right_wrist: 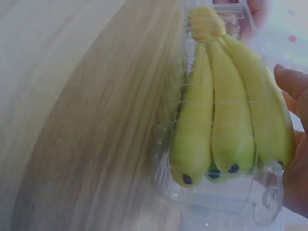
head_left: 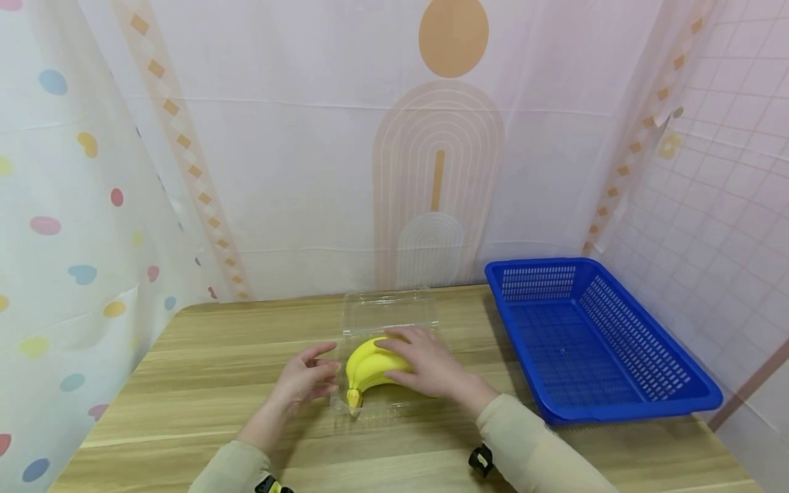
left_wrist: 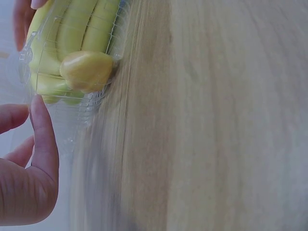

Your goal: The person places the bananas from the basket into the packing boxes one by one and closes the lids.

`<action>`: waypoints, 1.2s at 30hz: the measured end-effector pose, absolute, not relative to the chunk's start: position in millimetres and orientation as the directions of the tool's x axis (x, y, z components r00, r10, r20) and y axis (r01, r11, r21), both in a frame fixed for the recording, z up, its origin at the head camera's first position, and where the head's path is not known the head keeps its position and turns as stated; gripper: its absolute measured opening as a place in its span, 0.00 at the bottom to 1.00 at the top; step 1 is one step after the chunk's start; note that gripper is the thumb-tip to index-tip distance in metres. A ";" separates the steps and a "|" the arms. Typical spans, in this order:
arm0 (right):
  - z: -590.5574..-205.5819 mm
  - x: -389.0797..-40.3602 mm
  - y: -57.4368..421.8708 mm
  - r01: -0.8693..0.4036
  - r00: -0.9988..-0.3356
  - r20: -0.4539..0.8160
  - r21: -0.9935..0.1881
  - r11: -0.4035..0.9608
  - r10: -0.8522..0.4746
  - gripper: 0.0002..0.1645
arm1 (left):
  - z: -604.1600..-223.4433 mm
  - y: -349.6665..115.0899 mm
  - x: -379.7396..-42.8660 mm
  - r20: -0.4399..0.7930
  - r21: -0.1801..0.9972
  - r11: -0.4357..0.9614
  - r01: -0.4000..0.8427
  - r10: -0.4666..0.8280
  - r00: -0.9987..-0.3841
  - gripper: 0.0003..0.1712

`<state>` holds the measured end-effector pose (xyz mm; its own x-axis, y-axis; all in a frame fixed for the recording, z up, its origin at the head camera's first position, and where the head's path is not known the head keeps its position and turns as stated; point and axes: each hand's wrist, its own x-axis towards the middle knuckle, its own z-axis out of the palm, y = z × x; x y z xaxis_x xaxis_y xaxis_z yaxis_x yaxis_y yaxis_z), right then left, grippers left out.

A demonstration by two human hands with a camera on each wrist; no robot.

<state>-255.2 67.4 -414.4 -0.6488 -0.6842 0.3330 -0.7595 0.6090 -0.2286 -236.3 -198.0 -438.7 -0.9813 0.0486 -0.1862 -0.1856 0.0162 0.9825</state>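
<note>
A bunch of yellow bananas (head_left: pixel 370 366) lies in a clear plastic clamshell box (head_left: pixel 388 413) on the table, stem toward the front left. Its lid (head_left: pixel 388 311) stands open at the back. My right hand (head_left: pixel 425 363) holds the bunch from the right, fingers over the top and thumb on the near side. At the box's left edge is my left hand (head_left: pixel 308 375), fingers apart and loosely bent. In the left wrist view, a fingertip (left_wrist: pixel 39 103) of it meets the clear rim. The right wrist view shows the bananas (right_wrist: pixel 231 106) through the box wall.
A blue plastic basket (head_left: pixel 542 383) with slotted sides stands on the right of the wooden table (head_left: pixel 234 342). Patterned curtains (head_left: pixel 296 171) hang behind the table and on both sides.
</note>
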 end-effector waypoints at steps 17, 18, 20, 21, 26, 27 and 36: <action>-416.4 -263.2 92.3 -0.703 -0.711 0.497 -0.477 0.528 -0.497 0.25 | -439.0 -196.9 -235.2 -0.175 0.985 0.008 -0.175 0.054 -0.983 0.35; -416.6 -263.5 93.6 -0.695 -0.718 0.498 -0.487 0.529 -0.485 0.25 | -438.8 -196.6 -234.9 -0.176 0.984 0.005 -0.176 0.053 -0.983 0.35; -416.6 -264.5 95.9 -0.681 -0.732 0.501 -0.507 0.528 -0.463 0.25 | -438.6 -196.3 -234.5 -0.175 0.985 0.004 -0.175 0.058 -0.983 0.35; -416.8 -265.3 97.0 -0.676 -0.736 0.502 -0.513 0.529 -0.454 0.25 | -438.6 -196.1 -234.5 -0.174 0.985 0.006 -0.174 0.061 -0.983 0.35; -416.8 -268.2 100.9 -0.661 -0.749 0.522 -0.543 0.518 -0.409 0.25 | -438.3 -195.9 -234.3 -0.170 0.985 0.005 -0.170 0.064 -0.983 0.35; -416.8 -268.6 101.7 -0.658 -0.752 0.527 -0.551 0.514 -0.397 0.24 | -438.2 -195.8 -234.4 -0.168 0.986 0.004 -0.168 0.065 -0.984 0.35; -413.8 -273.9 107.6 -0.574 -0.818 0.514 -0.705 0.416 -0.258 0.23 | -435.9 -196.7 -232.8 -0.165 0.986 -0.001 -0.166 0.064 -0.984 0.35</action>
<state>-273.9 107.6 -413.8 -0.8183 -0.2577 0.5138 -0.5739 0.4161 -0.7054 -232.8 -196.7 -435.9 -0.9841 0.0642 -0.1654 -0.1658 -0.0013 0.9862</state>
